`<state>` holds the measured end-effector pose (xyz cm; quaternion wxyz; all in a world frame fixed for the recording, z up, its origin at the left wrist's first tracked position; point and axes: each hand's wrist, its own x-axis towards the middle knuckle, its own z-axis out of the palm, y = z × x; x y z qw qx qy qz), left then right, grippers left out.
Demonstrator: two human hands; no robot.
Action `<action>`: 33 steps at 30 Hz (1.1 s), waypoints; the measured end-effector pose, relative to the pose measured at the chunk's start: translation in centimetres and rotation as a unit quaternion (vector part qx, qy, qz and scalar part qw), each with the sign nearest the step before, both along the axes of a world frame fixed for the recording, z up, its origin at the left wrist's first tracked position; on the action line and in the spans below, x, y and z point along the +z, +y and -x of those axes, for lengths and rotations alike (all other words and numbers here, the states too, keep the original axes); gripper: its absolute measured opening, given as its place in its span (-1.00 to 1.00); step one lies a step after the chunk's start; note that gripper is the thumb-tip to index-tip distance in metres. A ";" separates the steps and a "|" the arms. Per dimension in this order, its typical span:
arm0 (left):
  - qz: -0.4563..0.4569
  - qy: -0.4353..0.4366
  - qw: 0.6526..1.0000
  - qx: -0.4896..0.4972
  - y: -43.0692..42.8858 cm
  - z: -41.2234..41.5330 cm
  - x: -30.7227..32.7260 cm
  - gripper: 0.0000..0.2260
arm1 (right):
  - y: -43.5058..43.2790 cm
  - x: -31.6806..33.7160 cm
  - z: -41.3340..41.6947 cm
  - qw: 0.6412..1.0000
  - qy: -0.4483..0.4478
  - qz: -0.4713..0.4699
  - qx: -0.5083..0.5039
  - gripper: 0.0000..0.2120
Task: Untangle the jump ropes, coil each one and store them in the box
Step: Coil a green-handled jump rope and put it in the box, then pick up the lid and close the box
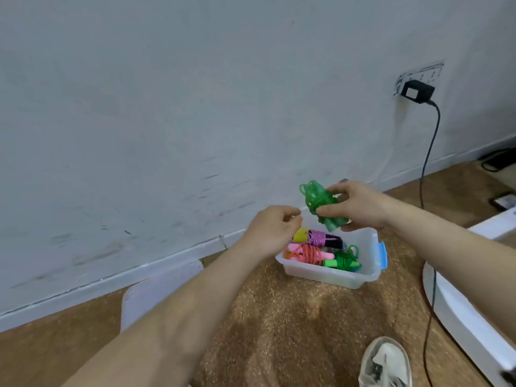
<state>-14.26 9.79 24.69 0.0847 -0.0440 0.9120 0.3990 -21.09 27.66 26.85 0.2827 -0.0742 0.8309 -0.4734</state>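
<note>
My right hand [358, 205] grips a coiled translucent green jump rope [321, 203], held in the air just above the back of the clear plastic box [329, 275]. My left hand [272, 227] hovers beside it, fingers curled, holding nothing that I can see. Inside the box lie a purple coiled rope with a yellow and a black handle [318, 238], an orange rope with pink handles [307, 254] and a bright green coiled rope [344, 261].
The box stands on a brown cork-like floor close to the white wall. Its clear lid [159, 291] lies flat to the left. A black cable [428, 163] hangs from a wall adapter. White furniture [460, 308] is at right, my shoe [386, 364] below.
</note>
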 end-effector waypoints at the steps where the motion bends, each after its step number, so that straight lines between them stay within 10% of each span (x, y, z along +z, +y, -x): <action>1: 0.031 -0.013 0.999 -0.013 0.1 0.5 -1.7 -0.72 | 0.5 -2.0 0.7 0.999 0.005 -0.031 -0.019 -0.68; 13: 0.289 -0.044 0.939 -0.181 -0.2 4.0 -21.2 -0.68 | 4.3 -22.8 6.2 0.894 0.183 -0.400 0.091 -0.60; 29: 0.442 -0.053 0.874 -0.196 -5.6 -2.7 -22.2 -0.65 | -4.5 -26.5 3.9 0.795 0.326 -0.426 0.283 -0.74; 33: 0.446 -0.085 0.873 -0.181 -6.6 -3.3 -21.9 -0.71 | -5.9 -26.8 4.1 0.831 0.263 -0.389 0.300 -0.68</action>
